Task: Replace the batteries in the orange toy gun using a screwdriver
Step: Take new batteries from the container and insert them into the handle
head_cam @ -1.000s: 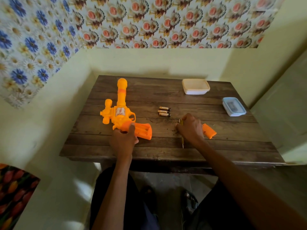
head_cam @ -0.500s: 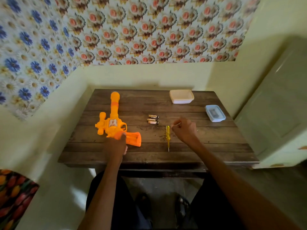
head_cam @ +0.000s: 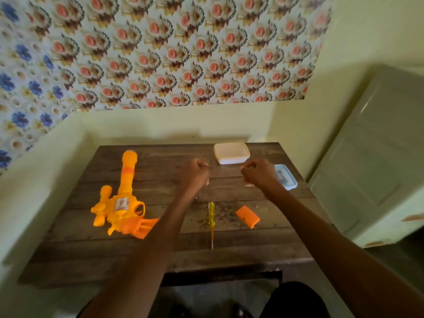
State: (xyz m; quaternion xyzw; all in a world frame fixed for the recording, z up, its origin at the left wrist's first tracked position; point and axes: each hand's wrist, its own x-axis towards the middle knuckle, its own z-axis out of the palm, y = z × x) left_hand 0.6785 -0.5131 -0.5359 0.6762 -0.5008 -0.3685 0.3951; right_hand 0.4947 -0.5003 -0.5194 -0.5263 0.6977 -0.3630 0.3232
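Hovering above the middle of the dark wooden plank table (head_cam: pixel 229 255), your two hands are raised off its surface and touch nothing that lies on it. Your left hand (head_cam: pixel 193 174) has its fingers curled into a loose fist, knuckles pointing away from you, the forearm running up from the lower left and crossing in front of the grip end of the orange plastic toy gun (head_cam: pixel 124 203). Your right hand (head_cam: pixel 259 173) is curled the same way, its fingertips drawn in toward the thumb; whether either hand encloses something small you cannot tell from here. The two fists are level with each other and apart. The toy gun lies flat on the left of the table, barrel pointing to the far edge, its grip showing open ribbed slots. Between your forearms lies the yellow see-through-handled screwdriver (head_cam: pixel 211 216), metal tip toward you. Just to its right, not touching it, sits the small orange plastic battery cover (head_cam: pixel 247 216). Beyond your hands stand a white rectangular plastic container (head_cam: pixel 231 153) and, partly behind your right hand, a blue-rimmed lidded box (head_cam: pixel 288 180).
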